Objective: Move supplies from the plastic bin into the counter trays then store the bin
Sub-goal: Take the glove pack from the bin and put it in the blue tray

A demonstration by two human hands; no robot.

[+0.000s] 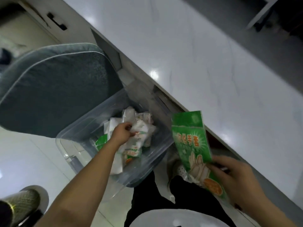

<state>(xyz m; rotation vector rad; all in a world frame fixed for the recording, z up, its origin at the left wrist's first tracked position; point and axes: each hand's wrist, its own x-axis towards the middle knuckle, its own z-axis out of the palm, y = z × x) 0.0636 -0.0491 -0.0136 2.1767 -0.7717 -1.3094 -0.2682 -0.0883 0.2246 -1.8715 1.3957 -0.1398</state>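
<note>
My left hand (122, 132) pinched packets (139, 130) inside the bin (157, 154) to lift them out. Beside the bin, my right hand (234, 176) gripped the glove pack (191, 140), ready for the bench (205, 54).

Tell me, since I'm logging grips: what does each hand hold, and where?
Right hand grips the green glove packet at its lower end. Left hand pinches a white plastic packet inside the clear plastic bin.

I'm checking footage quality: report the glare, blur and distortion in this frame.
Head view: ceiling-light glare spots on the white counter; wide-angle tilt slants its edge; right hand and green glove packet slightly motion-blurred; dim, shadowed clear bin where the left hand grips packets.
</note>
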